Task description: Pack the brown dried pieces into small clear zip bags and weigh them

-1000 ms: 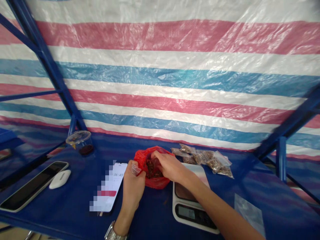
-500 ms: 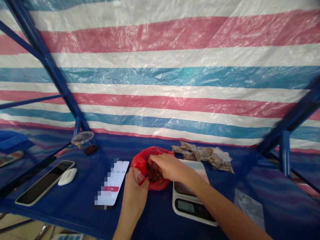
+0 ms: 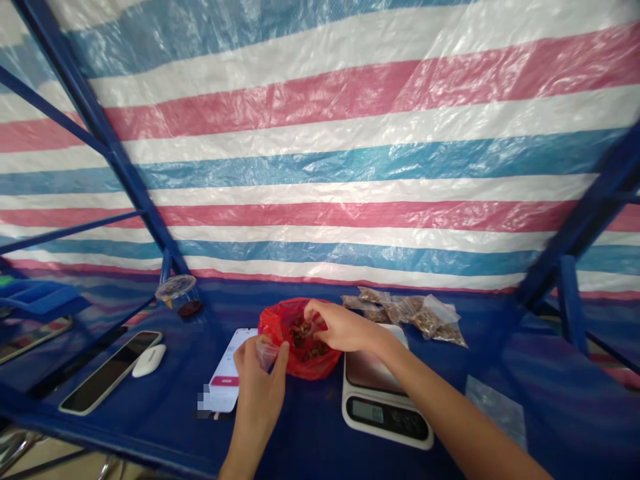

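Observation:
My left hand (image 3: 257, 393) pinches a small clear plastic bag (image 3: 267, 353) beside the red plastic bag (image 3: 300, 360), and it partly covers a phone (image 3: 225, 377) lying lit on the blue table. My right hand (image 3: 340, 327) reaches into the mouth of the red bag, its fingers pinched among dried brown pieces (image 3: 303, 340). Its forearm passes above a white digital kitchen scale (image 3: 385, 400). Behind the scale lie several small clear bags of similar brown pieces (image 3: 405, 312).
A dark tablet or phone (image 3: 110, 363) and a white oval object (image 3: 149, 360) lie at left, with a clear plastic cup (image 3: 177, 295) behind them. A flat clear bag (image 3: 495, 413) lies at right. Blue steel posts (image 3: 570, 303) and a striped tarp (image 3: 320, 173) stand beyond the table.
My view has tilted and shifted. My left hand has risen and moved left over the phone, with the clear bag in it. My right fingers have lifted slightly within the red bag's mouth.

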`<state>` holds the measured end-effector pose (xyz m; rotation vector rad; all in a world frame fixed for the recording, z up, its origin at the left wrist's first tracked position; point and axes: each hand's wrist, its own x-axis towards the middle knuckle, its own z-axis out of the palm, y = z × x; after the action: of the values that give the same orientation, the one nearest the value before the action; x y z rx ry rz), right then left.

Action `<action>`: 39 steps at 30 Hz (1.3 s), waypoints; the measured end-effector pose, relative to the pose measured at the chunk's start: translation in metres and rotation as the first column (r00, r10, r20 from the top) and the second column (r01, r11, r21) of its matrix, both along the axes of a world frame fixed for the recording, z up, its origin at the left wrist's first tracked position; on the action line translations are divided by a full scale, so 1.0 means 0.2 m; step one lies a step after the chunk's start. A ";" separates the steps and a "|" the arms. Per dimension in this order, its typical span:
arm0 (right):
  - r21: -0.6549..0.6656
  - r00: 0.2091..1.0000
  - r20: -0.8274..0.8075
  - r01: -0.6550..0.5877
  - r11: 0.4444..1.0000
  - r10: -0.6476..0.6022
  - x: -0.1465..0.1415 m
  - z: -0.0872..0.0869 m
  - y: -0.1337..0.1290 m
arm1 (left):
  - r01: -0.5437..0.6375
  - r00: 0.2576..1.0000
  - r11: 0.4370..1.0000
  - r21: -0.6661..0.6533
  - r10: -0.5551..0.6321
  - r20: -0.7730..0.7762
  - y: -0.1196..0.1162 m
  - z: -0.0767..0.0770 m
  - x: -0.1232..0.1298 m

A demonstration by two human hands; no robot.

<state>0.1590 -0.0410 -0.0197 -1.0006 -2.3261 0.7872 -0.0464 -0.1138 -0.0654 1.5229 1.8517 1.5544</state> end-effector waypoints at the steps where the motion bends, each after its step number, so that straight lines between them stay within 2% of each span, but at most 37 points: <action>1: -0.007 1.000 -0.019 0.004 1.000 -0.004 0.01 0.01 0.00 | -0.037 0.997 0.999 0.023 0.039 -0.074 -0.02 0.02 -0.01; 3: -0.018 0.998 -0.059 0.007 1.000 -0.008 0.04 0.04 0.01 | -0.011 0.990 0.999 0.043 0.017 -0.143 -0.05 0.08 0.00; 6: -0.042 0.990 -0.137 0.006 0.999 -0.011 0.09 0.10 0.00 | 0.168 0.986 0.985 0.024 -0.168 -0.007 -0.03 0.20 0.04; 8: -0.075 0.980 -0.197 0.002 0.997 -0.017 0.14 0.17 0.00 | 0.250 0.965 0.968 -0.022 -0.247 0.088 0.03 0.27 0.09; 12: -0.079 0.957 -0.286 0.020 0.997 -0.042 0.25 0.31 -0.04 | 0.384 0.923 0.921 -0.068 -0.381 0.059 0.21 0.34 0.20; 13: -0.066 0.952 -0.300 0.041 0.997 -0.059 0.28 0.34 -0.05 | 0.420 0.907 0.906 -0.061 -0.417 0.055 0.26 0.34 0.24; 16: -0.034 0.946 -0.303 0.110 0.993 -0.115 0.37 0.40 -0.08 | 0.610 0.792 0.793 0.001 -0.609 0.036 0.39 0.30 0.35; 18: -0.016 0.954 -0.259 0.151 0.988 -0.150 0.41 0.42 -0.09 | 0.686 0.727 0.727 0.042 -0.686 0.007 0.46 0.26 0.42; 23: 0.015 0.968 -0.127 0.218 0.976 -0.215 0.46 0.41 -0.09 | 0.728 0.685 0.674 0.121 -0.721 -0.106 0.52 0.16 0.52; 28: -0.006 0.975 -0.089 0.205 0.979 -0.204 0.44 0.39 -0.07 | 0.776 0.629 0.626 0.080 -0.757 -0.177 0.47 0.10 0.49; 32: -0.014 0.977 -0.022 0.211 0.977 -0.211 0.42 0.39 -0.08 | 0.837 0.547 0.546 0.041 -0.835 -0.061 0.43 0.09 0.45; 34: 0.030 0.972 0.024 0.233 0.972 -0.233 0.39 0.40 -0.09 | 0.855 0.513 0.514 0.066 -0.858 0.039 0.42 0.10 0.44; 39: 0.286 0.960 0.121 0.208 0.935 -0.251 0.30 0.44 -0.13 | 0.832 0.476 0.531 0.162 -0.833 0.284 0.43 0.15 0.45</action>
<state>0.2189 -0.0673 0.0676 -1.2163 -2.3077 0.2974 0.0426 -0.0282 -0.0351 1.6407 0.6599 1.1718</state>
